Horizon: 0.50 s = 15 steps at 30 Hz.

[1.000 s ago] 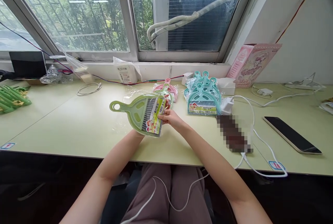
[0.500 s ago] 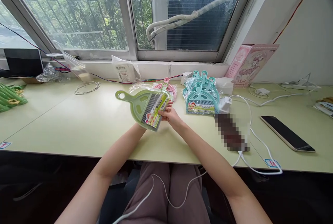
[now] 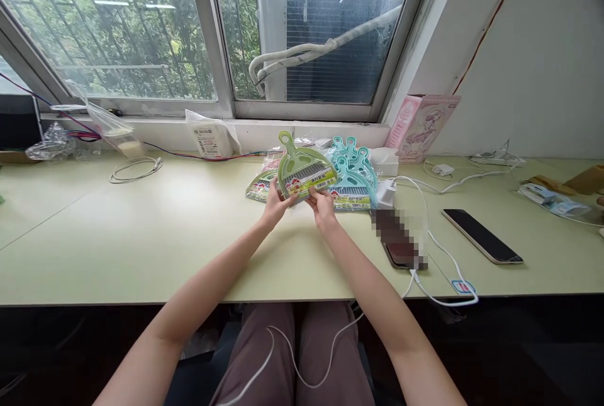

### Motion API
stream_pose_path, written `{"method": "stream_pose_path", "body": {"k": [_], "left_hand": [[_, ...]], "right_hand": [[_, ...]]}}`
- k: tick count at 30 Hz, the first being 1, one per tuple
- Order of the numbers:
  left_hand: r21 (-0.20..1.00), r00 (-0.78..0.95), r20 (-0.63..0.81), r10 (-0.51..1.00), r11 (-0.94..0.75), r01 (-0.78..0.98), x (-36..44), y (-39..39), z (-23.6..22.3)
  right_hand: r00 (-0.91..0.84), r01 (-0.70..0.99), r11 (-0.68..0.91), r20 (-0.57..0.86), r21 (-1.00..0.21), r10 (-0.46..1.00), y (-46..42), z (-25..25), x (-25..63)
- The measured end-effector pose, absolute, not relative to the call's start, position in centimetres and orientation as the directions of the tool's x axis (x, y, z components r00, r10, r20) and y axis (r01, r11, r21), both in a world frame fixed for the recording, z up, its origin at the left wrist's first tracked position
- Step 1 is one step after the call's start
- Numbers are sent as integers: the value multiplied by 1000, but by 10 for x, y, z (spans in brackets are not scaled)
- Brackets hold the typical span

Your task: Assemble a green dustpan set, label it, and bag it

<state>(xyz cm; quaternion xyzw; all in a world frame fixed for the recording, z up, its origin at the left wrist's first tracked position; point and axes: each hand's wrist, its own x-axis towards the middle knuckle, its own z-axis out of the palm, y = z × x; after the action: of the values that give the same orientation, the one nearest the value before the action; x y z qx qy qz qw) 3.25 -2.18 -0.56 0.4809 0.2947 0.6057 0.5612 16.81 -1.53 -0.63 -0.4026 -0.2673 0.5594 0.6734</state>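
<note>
Both hands hold a green dustpan-and-brush set [image 3: 302,159] in clear wrap, tilted, its looped handle pointing away from me and a printed label across the grey bristles. My left hand [image 3: 275,206] is closed on its lower left corner. At the lower right edge, my right hand [image 3: 322,203] pinches it with the thumb on the label. Just behind and left of it lies another wrapped green set [image 3: 259,184], partly covered. Right beside the held set, several teal dustpan-and-brush sets [image 3: 355,180] overlap in a pile. Pink sets behind are mostly hidden.
A charging phone [image 3: 399,255], partly blurred out, and a black phone [image 3: 482,236] lie to the right, with white cables [image 3: 453,261] over the table edge. A pink box [image 3: 421,129] stands by the wall. A white packet [image 3: 210,135] leans below the window.
The green set has turned from handle-left to handle-away and moved back beside the teal pile. My left hand now shows at its lower left corner. The view has shifted right.
</note>
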Motion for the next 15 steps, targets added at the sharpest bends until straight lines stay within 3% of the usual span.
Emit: {"method": "stream_pose_path", "body": {"k": [5,9,15], "left_hand": [[907,10,291,957,-272,-323,26,-17,-9],[924,10,284,959,-271,-271,27,-16,-10],[915,72,305,950,-272,-297,33,-18,-16]], "right_hand": [[155,-544,0,-100,-839,983,-14,-7,167],[84,-628,-132,-235,-767,969,-8,-7,176],[126,-608,-220,-367,-763,922,-2,-8,191]]}}
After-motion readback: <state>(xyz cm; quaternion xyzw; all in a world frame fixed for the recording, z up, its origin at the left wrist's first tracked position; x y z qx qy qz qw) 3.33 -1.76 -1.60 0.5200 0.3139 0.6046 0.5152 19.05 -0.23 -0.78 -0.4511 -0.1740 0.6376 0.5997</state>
